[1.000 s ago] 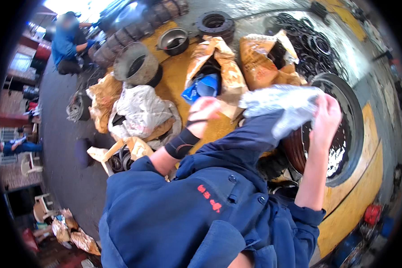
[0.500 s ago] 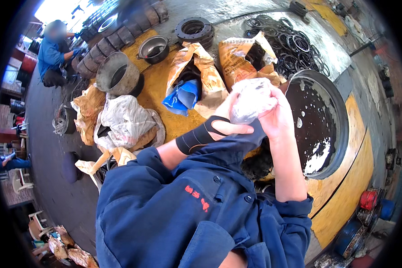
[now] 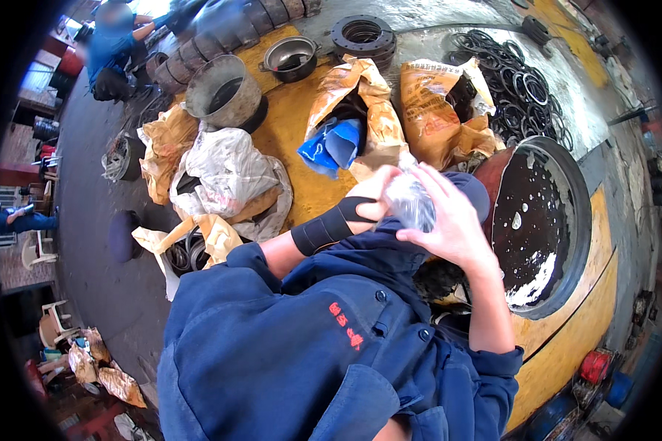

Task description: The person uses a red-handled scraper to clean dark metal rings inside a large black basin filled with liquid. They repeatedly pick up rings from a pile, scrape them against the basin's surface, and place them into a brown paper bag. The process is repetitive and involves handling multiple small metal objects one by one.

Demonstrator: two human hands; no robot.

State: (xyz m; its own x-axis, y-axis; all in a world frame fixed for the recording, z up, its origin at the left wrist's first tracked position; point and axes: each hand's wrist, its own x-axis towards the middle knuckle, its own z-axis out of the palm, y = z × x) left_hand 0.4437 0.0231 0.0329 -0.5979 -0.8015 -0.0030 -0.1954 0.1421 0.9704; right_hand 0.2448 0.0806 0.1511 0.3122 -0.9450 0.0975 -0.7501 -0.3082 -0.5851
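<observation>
In front of my chest is a bunched clear plastic bag [image 3: 412,204] with something greyish inside that I cannot make out. My left hand [image 3: 375,200], in a black wrist brace, grips its left side; part of those fingers is behind the bag. From the right, my right hand [image 3: 456,220] cups it, fingers along the upper side and thumb below. Just beyond are a brown paper sack [image 3: 382,95] with a blue plastic liner [image 3: 332,147] and a second paper sack [image 3: 428,110] standing open.
A wide round pan [image 3: 581,220] of dark liquid stands at right. Black rings [image 3: 526,88] lie piled behind the sacks. At left are a white plastic-covered bundle [image 3: 228,173], a sack of rings [image 3: 217,234] and a grey bucket [image 3: 224,95]. A co-worker [image 3: 114,55] crouches at far left.
The bag has come lower and nearer my body, looking more gathered. My right hand has shifted from its upper edge to its right side, fingers more spread. The view has turned slightly left.
</observation>
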